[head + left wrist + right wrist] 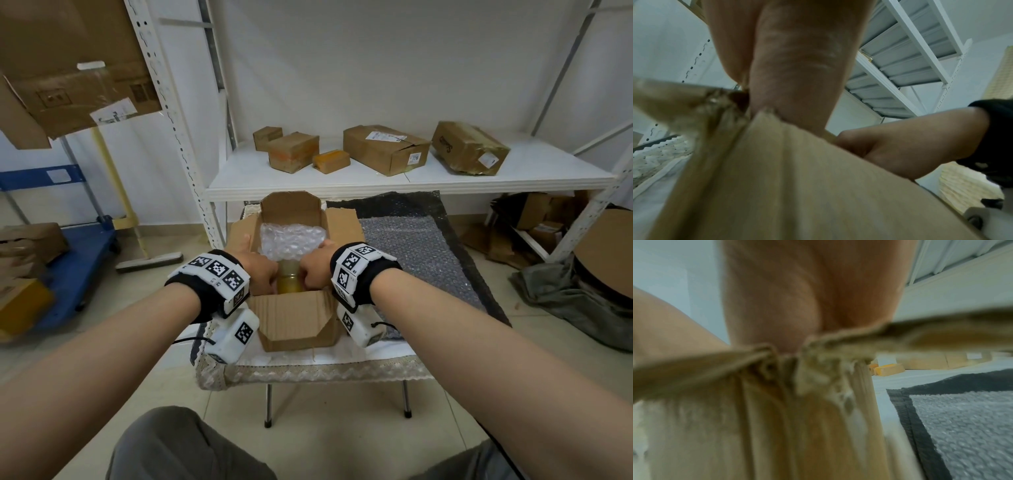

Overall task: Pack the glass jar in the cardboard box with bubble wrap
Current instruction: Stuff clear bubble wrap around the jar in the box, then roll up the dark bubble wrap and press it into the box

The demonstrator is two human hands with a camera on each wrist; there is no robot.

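Both forearms reach forward and converge, wrists angled inward. The left hand (261, 270) and right hand (317, 266) sit close together, knuckles up, fingers curled downward and hidden from the head view.
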